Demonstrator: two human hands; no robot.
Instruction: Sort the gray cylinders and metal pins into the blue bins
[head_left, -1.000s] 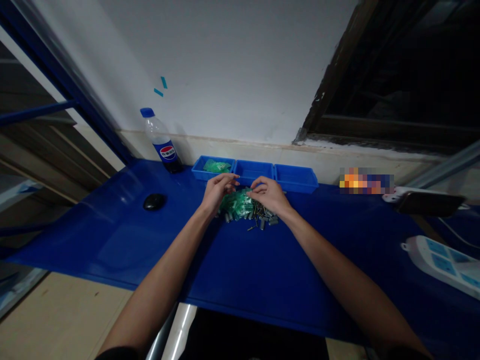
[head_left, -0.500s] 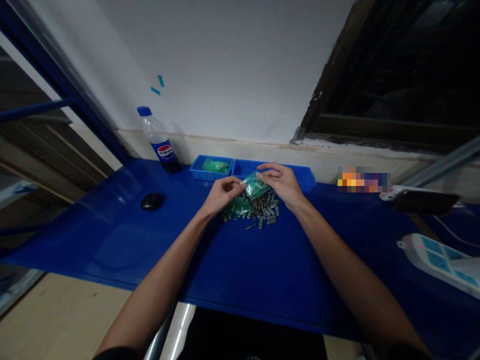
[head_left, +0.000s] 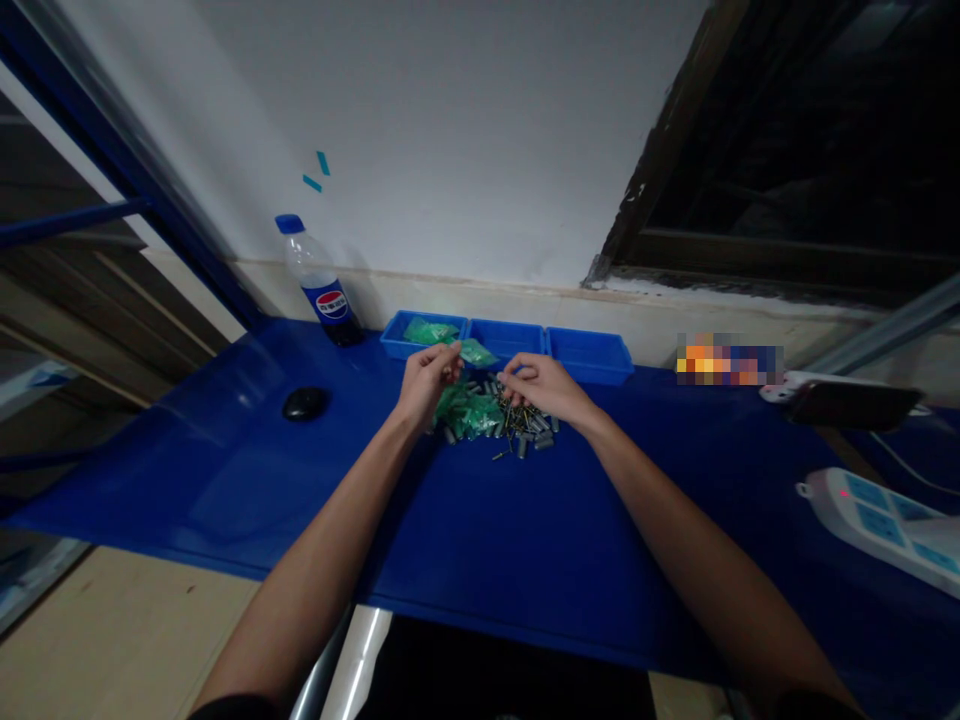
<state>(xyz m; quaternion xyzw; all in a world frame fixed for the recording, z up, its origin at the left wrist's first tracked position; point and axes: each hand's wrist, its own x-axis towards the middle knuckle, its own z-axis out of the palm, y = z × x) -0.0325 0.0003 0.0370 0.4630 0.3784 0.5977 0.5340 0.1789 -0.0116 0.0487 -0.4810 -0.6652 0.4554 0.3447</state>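
My left hand (head_left: 429,383) is closed on the edge of a small green plastic bag (head_left: 478,352), lifted in front of the blue bins. More crumpled green bags (head_left: 472,410) lie on the table just below that hand. My right hand (head_left: 546,385) is over the right part of a pile, its thumb and forefinger drawn together; anything between them is too small to make out. The pile holds brass-coloured screws (head_left: 517,415) and short grey cylinders (head_left: 541,440). The right hand hides part of it.
Behind the pile stand three joined blue bins (head_left: 589,355); the left one holds a green bag (head_left: 429,330). A cola bottle (head_left: 322,285) and a black mouse (head_left: 304,403) are at left. On the right are a phone (head_left: 855,403) and a white power strip (head_left: 885,520).
The green bag, earlier between both hands, has moved left with my left hand. My right hand has come off it and moved slightly left and down over the pile.
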